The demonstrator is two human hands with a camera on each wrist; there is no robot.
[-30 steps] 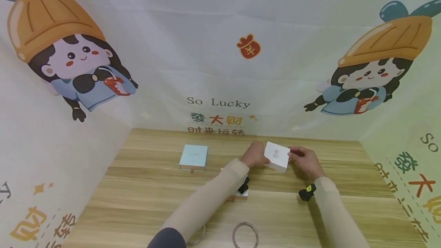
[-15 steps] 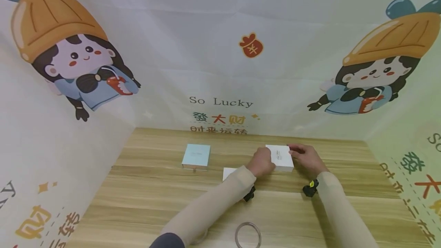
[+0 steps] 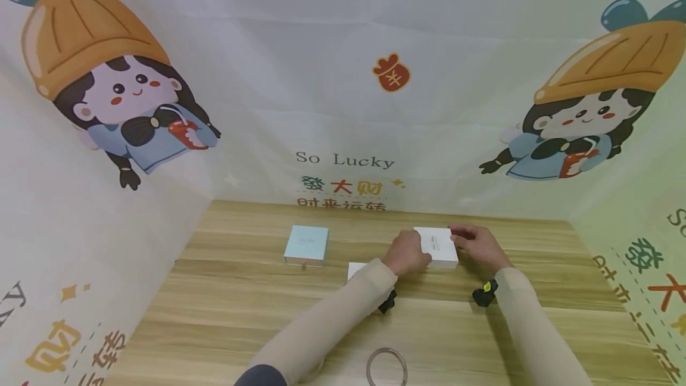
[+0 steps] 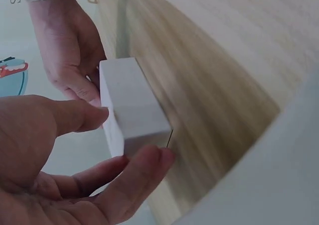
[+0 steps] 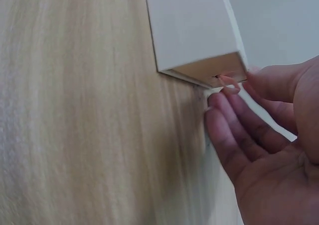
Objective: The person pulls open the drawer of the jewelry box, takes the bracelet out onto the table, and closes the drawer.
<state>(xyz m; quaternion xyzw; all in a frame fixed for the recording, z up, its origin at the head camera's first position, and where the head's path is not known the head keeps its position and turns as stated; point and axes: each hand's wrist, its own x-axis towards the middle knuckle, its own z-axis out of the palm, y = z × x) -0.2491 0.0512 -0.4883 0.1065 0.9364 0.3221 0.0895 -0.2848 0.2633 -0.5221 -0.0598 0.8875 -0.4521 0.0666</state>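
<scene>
A white drawer-style gift box with small print on its lid stands on the wooden table between both hands. My left hand grips its left side; in the left wrist view the thumb lies at the lid edge and the fingertips press the near end. My right hand holds the right end by its edge, thumb touching the corner in the right wrist view. A small orange ribbon loop sticks out of that end, beside the right fingers. Whether the fingers touch the ribbon cannot be made out.
A light blue gift box stands left on the table. Another white box is mostly hidden under the left forearm. A round bangle lies near the front edge. Printed cloth walls enclose the table at the back and sides.
The white box has turned from a slanted pose to square with the table and shifted slightly right, both hands moving along with it. During the last half second hardly anything moved.
</scene>
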